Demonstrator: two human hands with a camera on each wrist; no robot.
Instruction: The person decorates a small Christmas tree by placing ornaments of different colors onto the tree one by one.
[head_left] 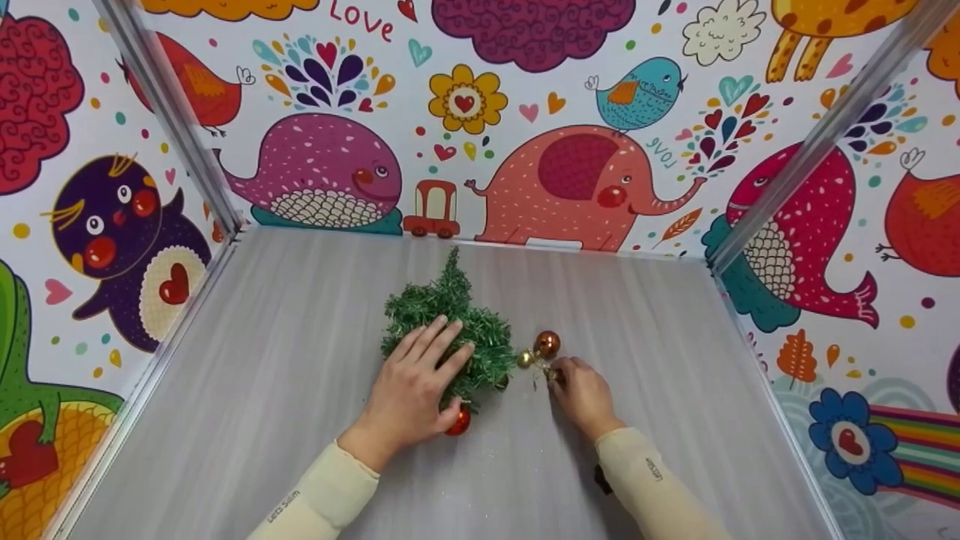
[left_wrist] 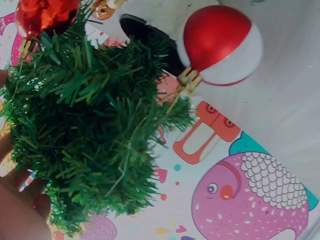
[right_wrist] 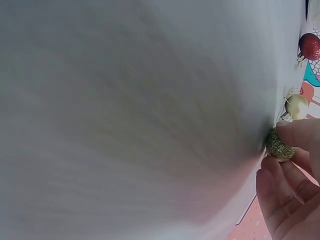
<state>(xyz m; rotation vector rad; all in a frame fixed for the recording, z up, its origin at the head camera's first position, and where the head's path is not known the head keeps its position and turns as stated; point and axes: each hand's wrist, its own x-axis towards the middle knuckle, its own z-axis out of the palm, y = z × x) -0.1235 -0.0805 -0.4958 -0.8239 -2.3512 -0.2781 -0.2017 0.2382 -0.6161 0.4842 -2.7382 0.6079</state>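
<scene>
A small green tinsel Christmas tree (head_left: 487,341) is on the table, its tip pointing toward the back wall. My left hand (head_left: 416,382) rests over its left side, fingers extended and spread across the branches. Near the left thumb is a shiny red bauble (head_left: 459,421). The left wrist view shows a red-and-white bauble (left_wrist: 220,45) on the tree. To the tree's right, my right hand (head_left: 585,394) pinches a glittery gold bauble (right_wrist: 280,146) between thumb and fingers, at the tabletop. Just beyond are a smooth gold bauble (head_left: 526,358) and a copper-red bauble (head_left: 547,343).
The grey wood-grain table (head_left: 300,337) ends at a back wall (head_left: 517,97) printed with cartoon animals. Similar printed panels flank both sides, with metal posts (head_left: 176,124) at the corners. Fine glitter specks lie on the tabletop near the front.
</scene>
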